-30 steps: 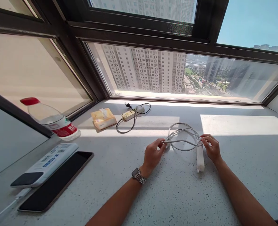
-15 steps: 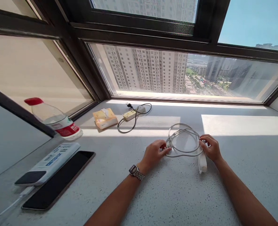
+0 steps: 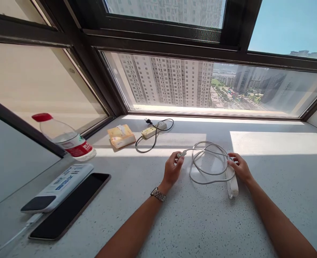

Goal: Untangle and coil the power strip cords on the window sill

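Observation:
A white power strip (image 3: 233, 182) lies on the speckled windowsill counter (image 3: 201, 222), its white cord (image 3: 205, 175) looped in loose coils to its left. My left hand (image 3: 172, 168) pinches the plug end of that cord (image 3: 181, 154), lifted a little and pulled leftward away from the coils. My right hand (image 3: 239, 167) rests on the far end of the strip, fingers curled over it and the cord where it leaves the strip. A metal watch (image 3: 157, 194) sits on my left wrist.
Farther back lie a second beige power strip with a black cord (image 3: 149, 132) and a yellow tissue pack (image 3: 121, 136). At the left are a red-capped water bottle (image 3: 64, 138) on its side, a white remote-like device (image 3: 58, 186) and a dark tablet (image 3: 71, 206). Window frames bound the back.
My left hand has drawn the plug end out of the coils and moved it up and left. The loops have loosened and spread. The right hand has stayed on the strip.

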Available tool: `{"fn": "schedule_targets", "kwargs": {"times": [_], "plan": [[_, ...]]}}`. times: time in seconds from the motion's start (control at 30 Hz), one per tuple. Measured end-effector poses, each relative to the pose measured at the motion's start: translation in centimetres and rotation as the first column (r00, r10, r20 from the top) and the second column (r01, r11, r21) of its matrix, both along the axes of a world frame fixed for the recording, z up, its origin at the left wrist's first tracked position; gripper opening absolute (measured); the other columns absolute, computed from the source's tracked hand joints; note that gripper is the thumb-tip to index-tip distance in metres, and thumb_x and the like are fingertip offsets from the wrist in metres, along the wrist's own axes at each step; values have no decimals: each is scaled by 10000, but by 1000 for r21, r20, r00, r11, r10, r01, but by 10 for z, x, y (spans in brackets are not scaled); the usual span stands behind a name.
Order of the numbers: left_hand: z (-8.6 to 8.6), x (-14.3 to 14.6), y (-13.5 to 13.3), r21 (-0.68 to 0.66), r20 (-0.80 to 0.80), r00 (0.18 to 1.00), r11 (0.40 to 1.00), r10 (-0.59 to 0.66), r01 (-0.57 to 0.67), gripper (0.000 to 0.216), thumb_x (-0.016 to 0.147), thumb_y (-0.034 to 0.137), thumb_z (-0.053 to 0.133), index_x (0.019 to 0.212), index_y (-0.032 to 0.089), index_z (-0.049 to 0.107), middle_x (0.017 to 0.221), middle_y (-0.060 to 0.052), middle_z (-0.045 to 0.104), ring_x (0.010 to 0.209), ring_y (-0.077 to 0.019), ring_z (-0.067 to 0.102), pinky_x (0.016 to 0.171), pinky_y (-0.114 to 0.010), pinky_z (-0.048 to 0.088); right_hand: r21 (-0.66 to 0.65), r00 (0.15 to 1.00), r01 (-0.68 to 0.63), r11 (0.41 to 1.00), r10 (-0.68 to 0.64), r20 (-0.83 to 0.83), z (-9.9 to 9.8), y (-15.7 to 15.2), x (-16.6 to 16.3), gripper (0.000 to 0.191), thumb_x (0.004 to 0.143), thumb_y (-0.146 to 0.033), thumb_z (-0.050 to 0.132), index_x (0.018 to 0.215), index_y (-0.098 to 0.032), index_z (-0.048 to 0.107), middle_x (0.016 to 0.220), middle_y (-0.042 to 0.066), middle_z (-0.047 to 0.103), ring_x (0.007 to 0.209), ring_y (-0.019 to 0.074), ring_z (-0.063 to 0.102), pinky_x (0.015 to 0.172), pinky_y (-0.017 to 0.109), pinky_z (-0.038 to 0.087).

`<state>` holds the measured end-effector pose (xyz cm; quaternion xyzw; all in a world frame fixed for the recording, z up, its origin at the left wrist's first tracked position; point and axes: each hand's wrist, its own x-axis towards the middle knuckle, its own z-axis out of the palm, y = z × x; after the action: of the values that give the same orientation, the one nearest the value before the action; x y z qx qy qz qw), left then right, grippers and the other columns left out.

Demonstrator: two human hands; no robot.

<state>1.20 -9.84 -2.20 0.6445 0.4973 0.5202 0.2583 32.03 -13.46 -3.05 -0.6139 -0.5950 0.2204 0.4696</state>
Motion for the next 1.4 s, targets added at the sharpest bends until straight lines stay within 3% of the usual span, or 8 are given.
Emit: {"fn": "schedule_targets", "kwargs": {"times": [0.2, 0.33, 0.5, 0.7, 0.83, 1.0, 1.2, 1.4], "plan": [[-2, -20, 11, -115, -226, 972, 989, 62, -90, 353, 900, 488, 425, 956, 195, 615, 589, 29, 546, 474, -127, 455, 470, -227, 308, -77, 994, 23, 997, -31, -107, 0, 3, 9, 390, 748, -497, 615, 904, -151, 702, 782, 88, 711, 673, 207, 613, 591, 324, 482], [-4, -15, 7, 11, -468, 881, 998, 67, -70, 236, 861, 360, 541, 978, 194, 662, 831, -58, 691, 762, -209, 627, 640, -280, 434, -15, 978, 28, 1000, -30, -208, 0, 4, 10, 313, 741, -424, 601, 857, -148, 694, 707, 60, 684, 614, 179, 581, 531, 289, 445], [-1, 1, -9, 158, -655, 752, 959, -76, 234, 327, 852, 362, 646, 1160, 259, 683, 1272, -111, 628, 1200, -308, 530, 964, -434, 401, 131, 957, 130, 983, -90, -276, 4, -1, 2, 290, 773, -413, 579, 882, -155, 652, 605, -12, 559, 476, 116, 449, 439, 255, 374], [4, 7, -18, 70, -771, 572, 854, -281, 515, 214, 770, 429, 762, 816, 227, 705, 1240, -71, 638, 1309, -336, 437, 1069, -482, 287, 290, 894, 356, 888, -234, -383, 6, -6, -2, 234, 835, -399, 556, 901, -179, 604, 577, -51, 480, 455, 97, 430, 415, 232, 364], [5, 10, -19, 131, -731, 611, 816, -304, 562, 261, 864, 421, 664, 731, 199, 632, 860, -45, 684, 977, -223, 609, 962, -387, 369, 313, 819, 492, 813, -310, -483, 9, -4, -3, 247, 819, -408, 585, 919, -182, 571, 704, -26, 537, 493, 92, 503, 452, 240, 427], [7, 18, -27, 306, -657, 721, 796, -221, 522, 496, 916, 593, 493, 656, 183, 597, 554, -5, 537, 537, -129, 475, 673, -295, 389, 290, 686, 614, 734, -315, -656, 23, -5, 13, 257, 771, -364, 647, 942, -203, 543, 732, -41, 555, 473, 89, 541, 488, 264, 486], [4, 28, -40, 212, -677, 665, 781, -316, 587, 488, 999, 432, 368, 672, 195, 641, 573, -23, 561, 513, -113, 470, 557, -255, 340, 62, 472, 329, 942, -107, -875, 42, -15, 58, 200, 713, -277, 654, 856, -214, 531, 813, -5, 598, 478, 70, 502, 390, 209, 426], [-5, 41, -53, 149, -706, 541, 651, -456, 744, 332, 1009, 341, 407, 924, 202, 696, 713, -32, 656, 627, -127, 558, 620, -269, 368, 119, 430, 202, 972, 22, -903, 103, -6, 61, 129, 738, -222, 623, 865, -208, 603, 642, -70, 482, 408, 27, 336, 401, 177, 368]]}}
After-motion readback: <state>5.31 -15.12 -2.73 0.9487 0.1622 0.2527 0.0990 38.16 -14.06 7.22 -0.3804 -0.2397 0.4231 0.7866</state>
